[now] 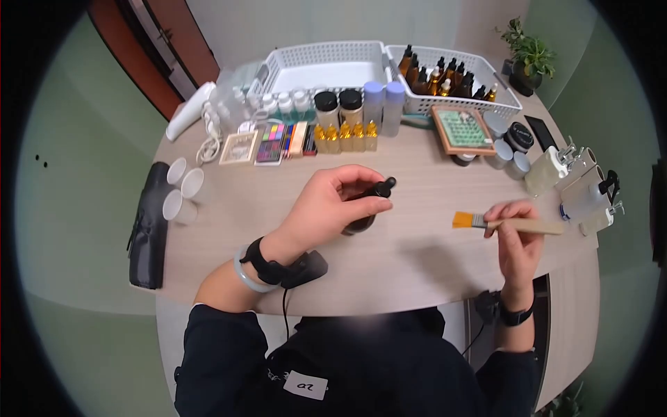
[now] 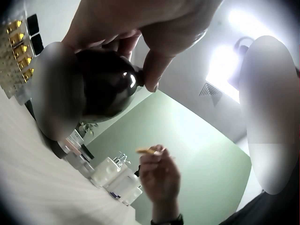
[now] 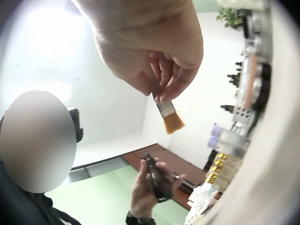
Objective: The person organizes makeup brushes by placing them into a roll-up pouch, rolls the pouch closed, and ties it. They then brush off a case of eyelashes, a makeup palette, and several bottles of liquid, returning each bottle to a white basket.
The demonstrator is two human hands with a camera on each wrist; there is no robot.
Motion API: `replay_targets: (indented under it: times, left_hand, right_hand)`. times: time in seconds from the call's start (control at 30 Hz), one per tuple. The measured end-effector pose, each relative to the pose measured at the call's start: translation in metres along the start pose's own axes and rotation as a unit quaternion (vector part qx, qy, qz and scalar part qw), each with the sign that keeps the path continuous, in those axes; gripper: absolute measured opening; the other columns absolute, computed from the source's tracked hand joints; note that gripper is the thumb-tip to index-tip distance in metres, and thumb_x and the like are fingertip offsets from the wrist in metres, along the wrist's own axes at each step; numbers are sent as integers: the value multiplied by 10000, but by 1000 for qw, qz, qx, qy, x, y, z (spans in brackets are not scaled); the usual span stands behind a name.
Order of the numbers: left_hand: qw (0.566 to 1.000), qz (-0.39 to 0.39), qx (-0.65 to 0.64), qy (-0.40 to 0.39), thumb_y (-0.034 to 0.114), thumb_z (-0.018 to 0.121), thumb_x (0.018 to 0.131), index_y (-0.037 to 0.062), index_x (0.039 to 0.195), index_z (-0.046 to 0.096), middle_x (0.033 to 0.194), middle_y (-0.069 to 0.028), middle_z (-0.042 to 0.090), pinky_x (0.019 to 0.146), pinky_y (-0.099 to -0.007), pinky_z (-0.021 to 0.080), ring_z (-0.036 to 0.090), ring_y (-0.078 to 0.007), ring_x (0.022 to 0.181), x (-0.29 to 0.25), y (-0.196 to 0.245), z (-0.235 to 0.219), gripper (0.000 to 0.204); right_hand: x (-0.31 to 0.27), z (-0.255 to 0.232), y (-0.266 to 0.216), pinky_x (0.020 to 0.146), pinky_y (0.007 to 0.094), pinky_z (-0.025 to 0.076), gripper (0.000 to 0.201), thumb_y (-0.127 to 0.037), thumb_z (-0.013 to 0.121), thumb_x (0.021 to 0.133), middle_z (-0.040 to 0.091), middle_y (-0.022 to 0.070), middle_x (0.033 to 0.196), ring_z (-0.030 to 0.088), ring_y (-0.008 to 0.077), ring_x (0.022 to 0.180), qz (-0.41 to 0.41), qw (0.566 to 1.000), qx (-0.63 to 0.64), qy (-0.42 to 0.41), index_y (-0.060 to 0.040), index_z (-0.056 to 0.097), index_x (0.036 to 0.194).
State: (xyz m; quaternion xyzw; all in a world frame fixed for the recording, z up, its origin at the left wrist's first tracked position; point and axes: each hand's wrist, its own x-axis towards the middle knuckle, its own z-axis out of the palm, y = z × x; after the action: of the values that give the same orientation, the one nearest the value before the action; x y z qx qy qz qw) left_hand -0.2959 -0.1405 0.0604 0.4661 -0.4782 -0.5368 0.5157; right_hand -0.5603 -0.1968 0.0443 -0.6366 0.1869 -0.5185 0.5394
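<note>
My left hand [image 1: 330, 201] grips a dark dropper bottle [image 1: 360, 224] with a black bulb cap, over the middle of the table. In the left wrist view the bottle's glossy dark body [image 2: 105, 86] fills the space under the fingers. To the right, my right hand [image 1: 517, 240] pinches a flat brush [image 1: 524, 226] by its pale wooden handle. The brush's orange bristles [image 3: 174, 123] and metal ferrule stick out past the fingertips in the right wrist view. Bottle and brush are well apart, the bristles pointing left toward the bottle.
White baskets stand at the back; the right one [image 1: 511, 104] holds many amber dropper bottles [image 1: 445, 76]. Gold-capped vials [image 1: 346, 139] and a makeup palette [image 1: 269, 144] sit before them. Paper cups [image 1: 180, 207] and a black roll [image 1: 149, 229] lie left, pump bottles [image 1: 545, 170] right.
</note>
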Motion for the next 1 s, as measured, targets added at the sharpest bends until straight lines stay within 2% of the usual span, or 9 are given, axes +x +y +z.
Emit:
replay_targets:
  times: [0.23, 0.4, 0.53, 0.63, 0.67, 0.73, 0.8, 0.93, 1.0]
  left_hand:
    - [954, 165, 249, 14, 33, 692, 669, -2, 891, 604, 844, -40, 589, 646, -215, 434, 535, -83, 708, -29, -4, -17, 241]
    - [909, 291, 298, -2, 23, 699, 658, 1, 868, 600, 857, -42, 589, 626, -221, 431, 520, -71, 689, -34, -3, -34, 233]
    - [974, 183, 123, 45, 22, 692, 687, 1, 905, 590, 828, -22, 591, 592, -195, 421, 499, -45, 650, -34, 1, -44, 241]
    - [993, 109, 18, 38, 45, 684, 716, -4, 935, 584, 778, -1, 588, 537, -178, 404, 483, -21, 626, -27, 3, -48, 246]
    - [998, 59, -22, 29, 49, 679, 727, -11, 953, 575, 781, -2, 588, 534, -177, 401, 477, -17, 630, -27, 3, -49, 255]
    - [997, 65, -24, 21, 30, 662, 737, -23, 969, 563, 829, -26, 589, 610, -197, 424, 511, -51, 703, -27, 2, -53, 257]
    - [997, 77, -32, 3, -8, 629, 757, -48, 1000, 541, 926, -73, 592, 763, -235, 469, 581, -121, 849, -27, 2, -57, 262]
    - [996, 61, -65, -19, 24, 600, 788, -56, 1013, 539, 918, -89, 594, 760, -244, 469, 581, -138, 853, -26, 8, -66, 246]
    - [987, 72, -127, -70, 88, 551, 836, -54, 1024, 531, 902, -106, 590, 753, -263, 470, 580, -157, 846, -23, 6, -69, 237]
  right_hand:
    - [61, 90, -23, 657, 230, 430, 113, -61, 510, 829, 546, 79, 816, 531, 123, 777, -78, 947, -140, -279, 1, 448, 900]
    - [76, 104, -14, 610, 210, 439, 106, -99, 522, 843, 539, 43, 794, 543, 92, 738, 104, 971, -45, -213, -17, 467, 879]
    - [73, 103, -17, 622, 227, 443, 104, -88, 512, 844, 550, 59, 786, 540, 103, 741, 190, 952, -83, -226, -22, 447, 891]
    - [71, 121, -12, 622, 272, 446, 65, -60, 510, 817, 581, 95, 812, 535, 141, 689, -115, 984, -15, -136, -25, 473, 857]
    - [75, 124, -14, 622, 272, 446, 65, -60, 510, 817, 581, 95, 812, 535, 141, 689, -116, 984, -16, -137, -25, 473, 857]
    - [84, 128, -15, 616, 271, 440, 44, -23, 510, 784, 582, 107, 767, 519, 147, 659, -281, 880, -254, -286, -26, 476, 813]
    - [84, 125, -8, 612, 273, 438, 54, 6, 500, 755, 579, 111, 727, 517, 157, 648, -258, 894, -250, -270, -32, 476, 784]
    - [88, 107, 0, 626, 276, 458, 39, -34, 479, 796, 574, 114, 765, 543, 160, 706, -122, 955, -143, -232, -31, 469, 833]
    - [85, 129, -2, 639, 264, 478, 57, -61, 465, 827, 567, 123, 824, 554, 170, 724, -103, 991, -7, -87, -16, 456, 861]
